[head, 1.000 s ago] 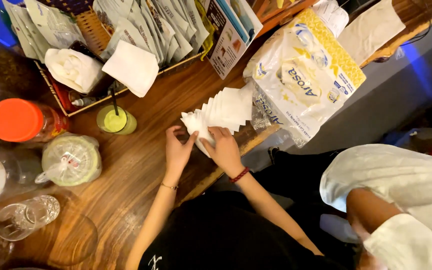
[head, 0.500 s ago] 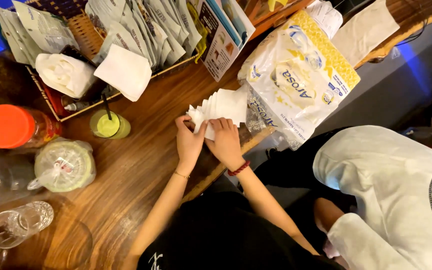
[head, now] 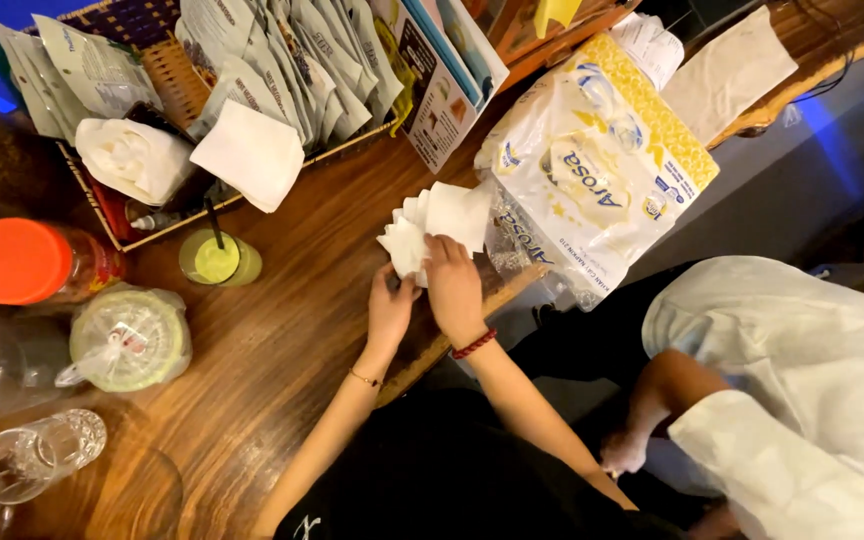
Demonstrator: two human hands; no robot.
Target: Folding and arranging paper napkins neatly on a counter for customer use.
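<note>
A fanned stack of white paper napkins (head: 437, 222) lies on the wooden counter (head: 282, 350) near its edge. My left hand (head: 389, 308) pinches the stack's lower left corner. My right hand (head: 452, 285), with a red bracelet on the wrist, rests on the stack's lower edge and grips it. Touching the napkins on the right is a large white and yellow plastic pack of napkins (head: 597, 165).
A wicker basket (head: 167, 75) with paper sleeves and folded napkins stands at the back. A green drink with a straw (head: 217, 260), an orange-lidded jar (head: 27, 262), a bagged cup (head: 130, 338) and glasses (head: 37, 455) sit left. A person in white (head: 802, 390) sits at right.
The napkin stack has been gathered into a tighter fan. Both hands have closed in on its lower edge. The person in white has shifted at the right.
</note>
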